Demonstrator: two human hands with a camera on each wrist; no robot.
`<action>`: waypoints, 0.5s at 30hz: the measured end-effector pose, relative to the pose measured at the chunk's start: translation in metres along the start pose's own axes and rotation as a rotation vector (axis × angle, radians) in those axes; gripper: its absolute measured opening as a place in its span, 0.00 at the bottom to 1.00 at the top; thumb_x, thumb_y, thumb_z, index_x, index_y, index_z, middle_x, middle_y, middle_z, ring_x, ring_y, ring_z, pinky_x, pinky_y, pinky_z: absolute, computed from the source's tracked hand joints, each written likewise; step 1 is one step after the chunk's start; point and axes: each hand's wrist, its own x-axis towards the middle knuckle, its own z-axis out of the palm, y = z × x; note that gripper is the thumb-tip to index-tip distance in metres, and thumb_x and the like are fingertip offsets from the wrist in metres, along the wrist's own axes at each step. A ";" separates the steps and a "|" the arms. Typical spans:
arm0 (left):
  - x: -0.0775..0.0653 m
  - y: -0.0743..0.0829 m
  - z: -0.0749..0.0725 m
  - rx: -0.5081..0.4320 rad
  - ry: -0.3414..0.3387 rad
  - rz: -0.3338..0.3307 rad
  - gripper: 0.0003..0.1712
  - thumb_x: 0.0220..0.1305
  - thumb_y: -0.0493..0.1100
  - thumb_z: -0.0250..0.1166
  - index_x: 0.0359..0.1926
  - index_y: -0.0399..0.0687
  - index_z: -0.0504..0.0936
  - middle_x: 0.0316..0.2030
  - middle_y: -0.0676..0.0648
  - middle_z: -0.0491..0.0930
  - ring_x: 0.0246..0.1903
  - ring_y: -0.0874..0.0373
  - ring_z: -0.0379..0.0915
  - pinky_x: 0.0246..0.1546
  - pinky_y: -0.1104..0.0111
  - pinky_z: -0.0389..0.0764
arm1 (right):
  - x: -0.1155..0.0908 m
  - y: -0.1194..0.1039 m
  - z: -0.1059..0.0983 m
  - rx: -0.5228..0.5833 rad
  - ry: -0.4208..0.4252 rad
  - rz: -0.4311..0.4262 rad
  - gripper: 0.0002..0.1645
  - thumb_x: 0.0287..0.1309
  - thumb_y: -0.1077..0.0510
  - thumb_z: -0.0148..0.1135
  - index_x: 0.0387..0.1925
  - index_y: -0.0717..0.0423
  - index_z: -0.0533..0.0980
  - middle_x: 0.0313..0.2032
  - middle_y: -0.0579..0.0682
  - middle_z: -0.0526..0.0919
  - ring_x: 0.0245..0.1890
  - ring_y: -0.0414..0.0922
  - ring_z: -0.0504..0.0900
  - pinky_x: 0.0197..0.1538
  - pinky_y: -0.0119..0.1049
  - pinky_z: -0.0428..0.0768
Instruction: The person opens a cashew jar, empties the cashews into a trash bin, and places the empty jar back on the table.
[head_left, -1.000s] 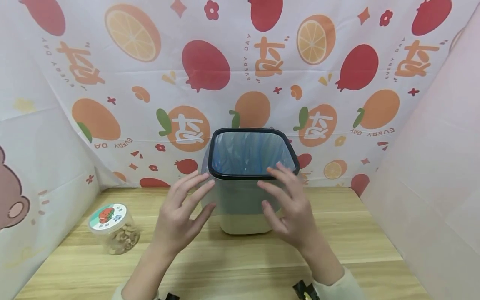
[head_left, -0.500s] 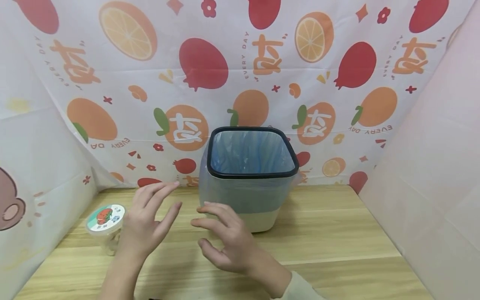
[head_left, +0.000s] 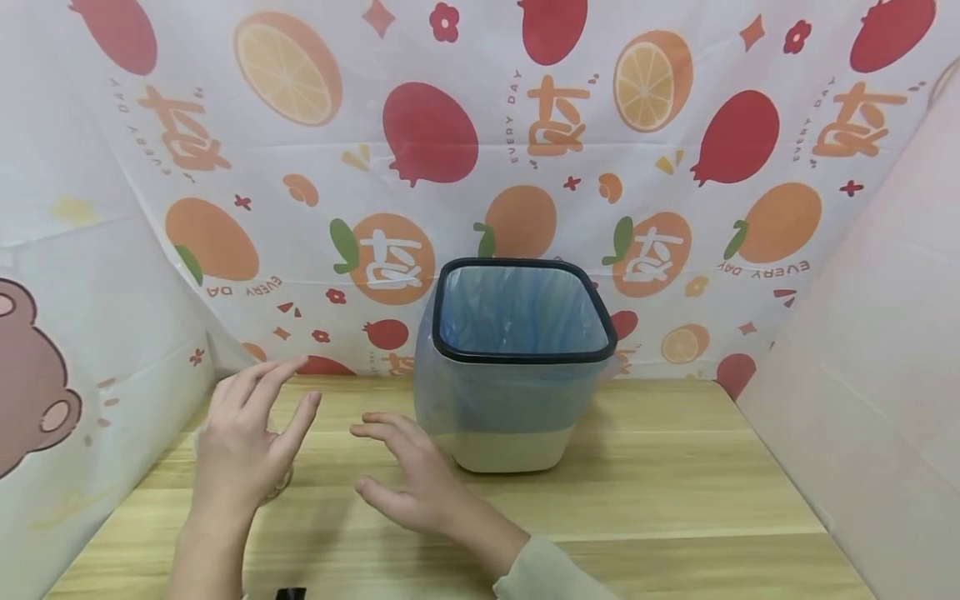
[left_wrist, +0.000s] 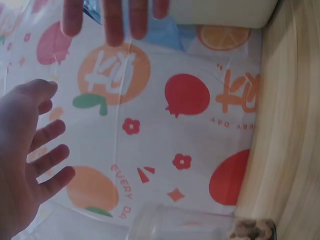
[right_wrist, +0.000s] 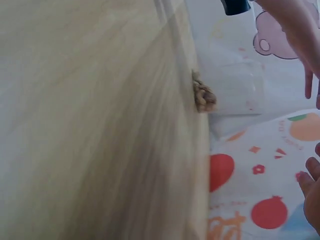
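My left hand (head_left: 243,442) hovers in front of a clear plastic jar (right_wrist: 235,95), fingers extended and thumb apart, gripping nothing. In the head view that hand hides most of the jar; whether it touches the jar I cannot tell. Curled tan pieces, like nuts (left_wrist: 252,229), lie in the bottom of the jar. To the right, my right hand (head_left: 412,479) is held above the table, fingers loosely extended towards the left and nothing in its grasp. Behind it stands a trash bin (head_left: 513,450) with a black rim and a bluish plastic bag lining it.
The wooden table (head_left: 675,500) runs back to a white cloth (head_left: 465,217) printed with fruit. A cloth side wall with a brown bear (head_left: 30,375) closes the left, and a plain pale wall (head_left: 862,350) the right.
Both hands have moved left from in front of the bin. The left is now in front of the jar, covering most of it; the right has come to the middle. Bin and jar stay put.
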 end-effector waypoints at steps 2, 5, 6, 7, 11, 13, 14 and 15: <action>-0.001 -0.005 -0.001 0.023 -0.002 -0.003 0.25 0.56 0.49 0.69 0.54 0.45 0.84 0.49 0.37 0.82 0.48 0.34 0.73 0.46 0.51 0.71 | 0.002 0.003 0.008 0.023 -0.041 0.061 0.37 0.61 0.54 0.67 0.70 0.43 0.64 0.69 0.42 0.66 0.71 0.39 0.64 0.68 0.41 0.71; -0.002 -0.017 -0.006 0.058 -0.021 -0.030 0.26 0.56 0.50 0.69 0.55 0.42 0.84 0.49 0.34 0.81 0.49 0.32 0.72 0.48 0.44 0.71 | 0.005 0.008 0.019 0.024 -0.089 0.135 0.40 0.62 0.49 0.66 0.72 0.37 0.60 0.71 0.38 0.64 0.71 0.36 0.63 0.67 0.41 0.71; -0.003 -0.021 -0.008 0.066 -0.025 -0.037 0.27 0.55 0.49 0.69 0.54 0.42 0.84 0.49 0.34 0.81 0.49 0.31 0.72 0.48 0.43 0.71 | 0.007 0.009 0.022 0.027 -0.104 0.159 0.41 0.62 0.48 0.66 0.73 0.35 0.59 0.71 0.37 0.63 0.71 0.36 0.63 0.67 0.40 0.72; -0.004 -0.025 -0.011 0.074 -0.031 -0.047 0.27 0.55 0.49 0.70 0.55 0.42 0.83 0.49 0.33 0.81 0.49 0.30 0.71 0.50 0.42 0.70 | 0.009 0.010 0.025 0.028 -0.116 0.183 0.42 0.62 0.46 0.66 0.73 0.34 0.58 0.71 0.36 0.63 0.71 0.35 0.63 0.66 0.40 0.72; -0.009 -0.043 -0.017 0.095 -0.012 -0.074 0.28 0.51 0.49 0.72 0.53 0.41 0.84 0.47 0.32 0.81 0.49 0.28 0.70 0.53 0.41 0.66 | 0.017 0.013 0.041 0.036 -0.143 0.268 0.47 0.60 0.40 0.68 0.74 0.28 0.54 0.71 0.31 0.61 0.71 0.34 0.62 0.66 0.40 0.73; -0.013 -0.050 -0.020 0.110 -0.035 -0.116 0.28 0.52 0.49 0.72 0.53 0.41 0.83 0.49 0.33 0.80 0.52 0.29 0.69 0.59 0.40 0.63 | 0.020 0.014 0.050 0.045 -0.160 0.314 0.49 0.58 0.38 0.68 0.75 0.26 0.52 0.71 0.30 0.60 0.71 0.35 0.62 0.65 0.41 0.73; -0.015 -0.054 -0.022 0.116 -0.049 -0.134 0.28 0.51 0.49 0.73 0.53 0.41 0.83 0.50 0.33 0.80 0.53 0.30 0.69 0.60 0.40 0.62 | 0.022 0.014 0.054 0.052 -0.171 0.336 0.50 0.58 0.36 0.68 0.75 0.25 0.51 0.71 0.29 0.60 0.71 0.35 0.62 0.65 0.41 0.73; -0.018 -0.057 -0.023 0.123 -0.065 -0.152 0.28 0.51 0.48 0.73 0.53 0.41 0.83 0.51 0.33 0.80 0.54 0.32 0.69 0.61 0.40 0.61 | 0.023 0.014 0.058 0.060 -0.180 0.358 0.50 0.57 0.36 0.68 0.75 0.25 0.51 0.71 0.29 0.60 0.71 0.36 0.63 0.64 0.41 0.74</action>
